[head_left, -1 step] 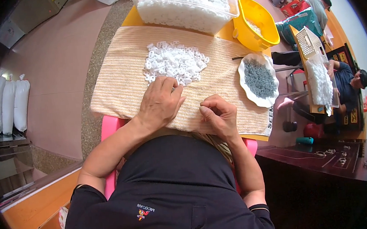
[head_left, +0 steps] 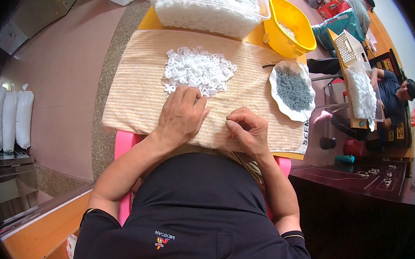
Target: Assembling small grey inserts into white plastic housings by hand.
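Observation:
A striped beige cloth (head_left: 133, 79) covers the small table in front of me. On it lies a loose pile of small white plastic pieces with holes (head_left: 200, 69). My left hand (head_left: 181, 116) rests at the pile's near edge, fingers bent and drawn together; its fingertips are largely hidden. To the right, apart from the pile, my right hand (head_left: 250, 132) is closed in a pinch of thumb and forefinger above the cloth. Whatever is in that pinch is too small to make out. A white scalloped dish (head_left: 276, 95) holds many tiny grey pieces (head_left: 293, 91) at the cloth's right.
Behind the cloth stand a clear bin (head_left: 204, 26) heaped with white pieces and a yellow basin (head_left: 282, 44). A person (head_left: 390, 98) sits at another table on the right, by a white basket (head_left: 349, 47). Full white sacks (head_left: 24, 119) lean at far left.

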Action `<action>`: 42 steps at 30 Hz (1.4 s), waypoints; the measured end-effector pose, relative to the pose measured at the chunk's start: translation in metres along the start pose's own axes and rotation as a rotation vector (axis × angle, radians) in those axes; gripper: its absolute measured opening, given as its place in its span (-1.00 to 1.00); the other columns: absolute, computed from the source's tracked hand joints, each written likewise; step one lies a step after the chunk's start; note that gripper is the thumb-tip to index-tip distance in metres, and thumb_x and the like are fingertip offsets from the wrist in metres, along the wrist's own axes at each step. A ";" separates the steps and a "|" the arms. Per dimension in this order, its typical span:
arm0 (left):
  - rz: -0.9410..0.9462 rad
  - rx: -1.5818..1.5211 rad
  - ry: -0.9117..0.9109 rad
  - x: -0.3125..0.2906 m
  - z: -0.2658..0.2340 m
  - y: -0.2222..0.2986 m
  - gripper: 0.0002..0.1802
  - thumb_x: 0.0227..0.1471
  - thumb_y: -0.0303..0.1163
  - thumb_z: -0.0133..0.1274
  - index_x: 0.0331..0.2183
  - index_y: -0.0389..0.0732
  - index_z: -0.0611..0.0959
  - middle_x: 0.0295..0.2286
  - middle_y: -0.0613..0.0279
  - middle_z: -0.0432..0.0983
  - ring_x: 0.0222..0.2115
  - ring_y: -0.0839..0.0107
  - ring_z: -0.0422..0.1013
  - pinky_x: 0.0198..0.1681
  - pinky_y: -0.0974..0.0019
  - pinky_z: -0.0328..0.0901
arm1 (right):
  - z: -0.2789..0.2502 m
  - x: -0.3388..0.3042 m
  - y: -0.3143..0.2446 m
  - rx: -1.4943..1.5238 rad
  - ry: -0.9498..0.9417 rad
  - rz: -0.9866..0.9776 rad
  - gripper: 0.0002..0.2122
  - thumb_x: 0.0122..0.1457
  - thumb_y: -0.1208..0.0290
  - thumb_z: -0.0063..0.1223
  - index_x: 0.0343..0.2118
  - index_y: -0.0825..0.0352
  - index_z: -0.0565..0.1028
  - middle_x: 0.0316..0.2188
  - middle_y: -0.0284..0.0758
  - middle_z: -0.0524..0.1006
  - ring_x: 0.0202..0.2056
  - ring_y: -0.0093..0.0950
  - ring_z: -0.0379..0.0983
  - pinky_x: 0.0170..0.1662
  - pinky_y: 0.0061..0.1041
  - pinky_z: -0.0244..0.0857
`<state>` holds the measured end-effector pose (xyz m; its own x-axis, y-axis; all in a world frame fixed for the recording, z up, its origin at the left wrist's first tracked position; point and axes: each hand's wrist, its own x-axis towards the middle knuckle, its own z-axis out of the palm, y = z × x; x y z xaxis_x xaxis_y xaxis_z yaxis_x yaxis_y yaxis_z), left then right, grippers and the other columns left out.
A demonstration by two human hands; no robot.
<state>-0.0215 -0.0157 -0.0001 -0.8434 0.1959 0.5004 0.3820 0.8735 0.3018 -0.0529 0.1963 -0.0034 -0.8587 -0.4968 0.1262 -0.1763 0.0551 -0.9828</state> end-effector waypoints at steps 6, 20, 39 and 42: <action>-0.063 -0.046 -0.026 0.003 0.001 -0.002 -0.79 -0.13 -0.40 0.20 -0.37 -0.25 0.60 -0.34 0.17 0.38 -0.26 0.20 0.32 -0.20 0.20 0.27 | 0.000 0.000 0.001 -0.007 -0.002 0.006 -0.97 0.14 0.67 0.08 -0.36 0.49 0.52 -0.38 -0.32 0.46 -0.49 -0.66 0.40 -0.44 -0.68 0.35; -0.070 -0.244 -0.024 0.001 -0.001 -0.005 -0.90 -0.12 -0.45 0.18 -0.47 -0.22 0.60 -0.39 0.19 0.39 -0.29 0.21 0.32 -0.19 0.21 0.26 | 0.001 0.000 -0.005 0.015 -0.006 0.033 -0.98 0.15 0.66 0.07 -0.37 0.49 0.51 -0.38 -0.33 0.46 -0.49 -0.67 0.40 -0.43 -0.69 0.32; -0.503 -1.046 -0.007 -0.005 -0.002 0.007 -0.92 -0.01 -0.55 0.20 -0.39 -0.28 0.61 -0.46 0.36 0.53 -0.44 0.71 0.38 -0.39 0.55 0.29 | -0.001 0.000 -0.004 0.010 -0.015 0.039 -0.96 0.13 0.65 0.10 -0.35 0.48 0.53 -0.37 -0.33 0.46 -0.48 -0.65 0.41 -0.42 -0.69 0.33; -0.578 -1.124 0.023 -0.007 0.002 0.002 -0.91 -0.03 -0.54 0.23 -0.41 -0.28 0.62 -0.50 0.35 0.54 -0.45 0.68 0.41 -0.40 0.55 0.31 | -0.001 0.000 -0.002 0.007 -0.019 0.037 -0.96 0.13 0.64 0.11 -0.35 0.48 0.53 -0.38 -0.33 0.46 -0.48 -0.65 0.41 -0.42 -0.69 0.33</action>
<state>-0.0158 -0.0144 -0.0044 -0.9916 -0.1047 0.0758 0.0797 -0.0331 0.9963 -0.0531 0.1968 -0.0010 -0.8552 -0.5109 0.0874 -0.1415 0.0679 -0.9876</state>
